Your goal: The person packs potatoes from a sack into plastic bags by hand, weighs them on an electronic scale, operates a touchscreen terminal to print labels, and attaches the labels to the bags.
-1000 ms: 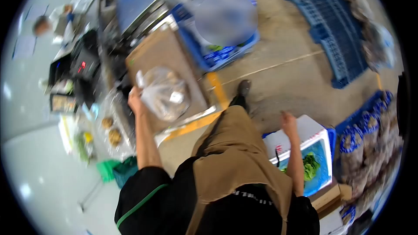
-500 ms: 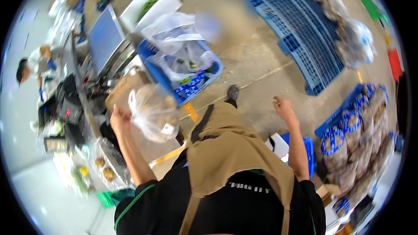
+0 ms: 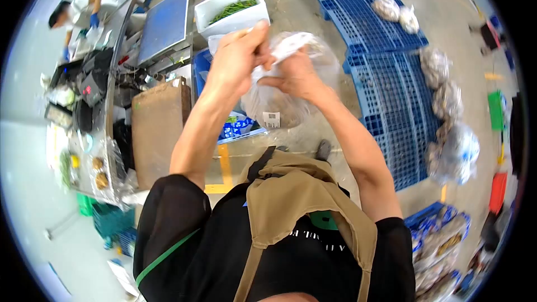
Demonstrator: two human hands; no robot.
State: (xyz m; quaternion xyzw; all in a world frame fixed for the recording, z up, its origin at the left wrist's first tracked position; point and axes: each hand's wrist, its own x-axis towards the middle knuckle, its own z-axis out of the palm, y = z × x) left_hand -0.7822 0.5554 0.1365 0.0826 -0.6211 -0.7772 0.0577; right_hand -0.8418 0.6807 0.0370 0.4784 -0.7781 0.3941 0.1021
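Observation:
A translucent plastic bag (image 3: pixel 275 103) with a white label hangs in front of me, its pale brown contents blurred by the plastic. My left hand (image 3: pixel 239 59) is closed at the left side of the bag's gathered top. On the other side, my right hand (image 3: pixel 297 74) grips the bag's neck, fingers bent round the plastic. Partly hidden behind my left forearm and the bag is a blue crate (image 3: pixel 202 67) with blue-and-white packaging (image 3: pixel 238 126) in it.
A white foam box (image 3: pixel 232 10) of green vegetables stands beyond the bag. Blue pallets (image 3: pixel 391 100) lie to the right, with bagged goods (image 3: pixel 447 100) along them. At left are a cardboard-topped surface (image 3: pixel 156 128), a metal table (image 3: pixel 114 67) and another person (image 3: pixel 70 22).
The bag has moved from the left side up to the centre. My right hand has come across and taken hold of it. The view has turned towards the pallets.

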